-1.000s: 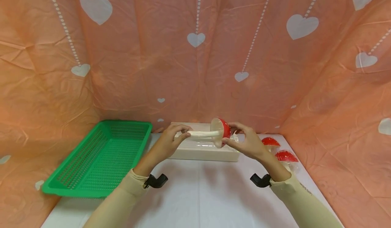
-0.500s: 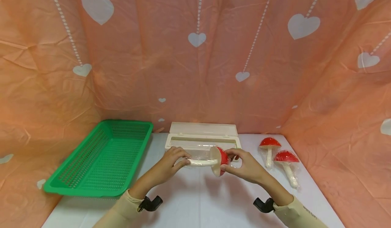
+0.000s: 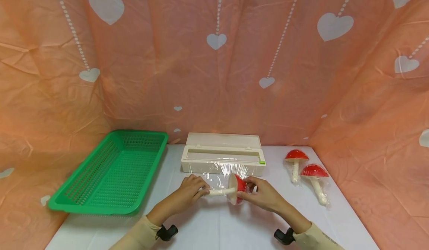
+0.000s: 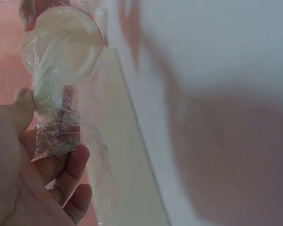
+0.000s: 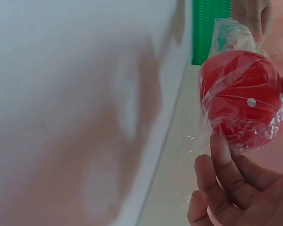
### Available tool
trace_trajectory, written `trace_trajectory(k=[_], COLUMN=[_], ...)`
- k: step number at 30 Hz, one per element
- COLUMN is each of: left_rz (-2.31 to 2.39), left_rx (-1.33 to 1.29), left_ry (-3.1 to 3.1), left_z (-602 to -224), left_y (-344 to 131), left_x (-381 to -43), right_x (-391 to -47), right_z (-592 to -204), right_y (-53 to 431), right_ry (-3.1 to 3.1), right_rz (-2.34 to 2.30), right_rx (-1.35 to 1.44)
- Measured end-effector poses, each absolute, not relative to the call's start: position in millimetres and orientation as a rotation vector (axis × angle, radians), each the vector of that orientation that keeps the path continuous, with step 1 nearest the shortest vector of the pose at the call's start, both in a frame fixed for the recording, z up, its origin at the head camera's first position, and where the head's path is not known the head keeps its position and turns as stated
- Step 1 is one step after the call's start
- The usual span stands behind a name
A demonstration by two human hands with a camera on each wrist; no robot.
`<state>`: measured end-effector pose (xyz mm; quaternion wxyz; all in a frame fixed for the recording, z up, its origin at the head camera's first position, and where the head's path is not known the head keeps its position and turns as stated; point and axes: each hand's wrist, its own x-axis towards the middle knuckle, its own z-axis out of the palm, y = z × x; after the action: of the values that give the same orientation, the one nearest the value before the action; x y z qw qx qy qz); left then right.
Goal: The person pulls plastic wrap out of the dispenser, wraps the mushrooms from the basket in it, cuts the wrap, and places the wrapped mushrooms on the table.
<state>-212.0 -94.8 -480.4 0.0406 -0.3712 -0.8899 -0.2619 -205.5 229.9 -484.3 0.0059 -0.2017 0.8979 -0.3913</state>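
Both hands hold a toy mushroom [image 3: 237,188] sideways above the table, its red cap with white dots to the right. At the stem's end, my left hand [image 3: 191,193] pinches between thumb and fingers. My right hand [image 3: 263,193] grips the cap from the right, fingertips on its red top in the right wrist view. Clear plastic film [image 3: 218,169] stretches from the mushroom back to a white cling film dispenser [image 3: 218,166], whose lid stands raised. Wrinkled film covers the stem [image 4: 49,89] in the left wrist view and the cap [image 5: 243,96] in the right wrist view.
On the left stands a green perforated basket [image 3: 117,183]. Two red-capped mushrooms, one farther back [image 3: 296,164] and one nearer [image 3: 316,183], lie at the right, each in clear wrap. A pink cloth with hearts [image 3: 214,75] surrounds the white table [image 3: 214,227].
Both hands have drawn the mushroom from over the dispenser toward the table's front. Film now spans taut between dispenser and mushroom, and the dispenser's front has come into sight.
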Motion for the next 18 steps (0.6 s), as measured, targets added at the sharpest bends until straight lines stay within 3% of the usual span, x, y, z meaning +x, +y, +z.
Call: trace_trajectory(k=[8,18], left_rz=[-0.750,-0.807], left_rx=[-1.121,-0.909], left_ry=[-2.741,-2.826], left_z=[-495.9,-506.2], left_y=[-91.7,-82.8], left_x=[-216.8,-229.5], right_x=[-220.2,-246.3], right_z=[-492.3,-490.6], right_y=[223.2,222.2], right_ry=[2.755,2.607], right_rz=[-1.177,-1.166], right_rx=[-0.566,-0.459])
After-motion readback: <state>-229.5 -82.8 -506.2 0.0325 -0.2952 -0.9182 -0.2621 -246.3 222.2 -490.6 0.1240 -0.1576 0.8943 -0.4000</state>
